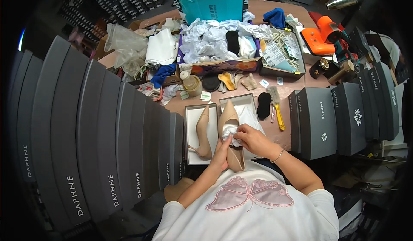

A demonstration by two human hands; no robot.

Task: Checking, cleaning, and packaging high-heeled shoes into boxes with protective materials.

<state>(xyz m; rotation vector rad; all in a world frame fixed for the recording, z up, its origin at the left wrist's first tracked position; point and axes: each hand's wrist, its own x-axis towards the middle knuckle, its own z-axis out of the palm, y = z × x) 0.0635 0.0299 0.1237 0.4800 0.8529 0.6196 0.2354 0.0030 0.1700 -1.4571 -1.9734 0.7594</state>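
A beige pointed-toe pump (227,114) is held in front of my body, its toe pointing away from me. My left hand (221,154) is closed around its left side. Crumpled white tissue paper (229,131) fills the shoe's opening, and the fingers of my right hand (254,141) are pinched on it. The matching pump (202,131) lies on its side in the open shoe box (188,116) just to the left. Beneath the held pump and beyond it is another grey-rimmed tray (235,97) with white paper (250,117) inside.
Grey shoe boxes stand in a tall row at left (97,133) and a stack at right (317,122). A yellow-handled brush (278,112) and black pad (263,106) lie right of the tray. Farther back are a bottle (192,85), a tissue-filled carton (215,66) and an orange device (317,41).
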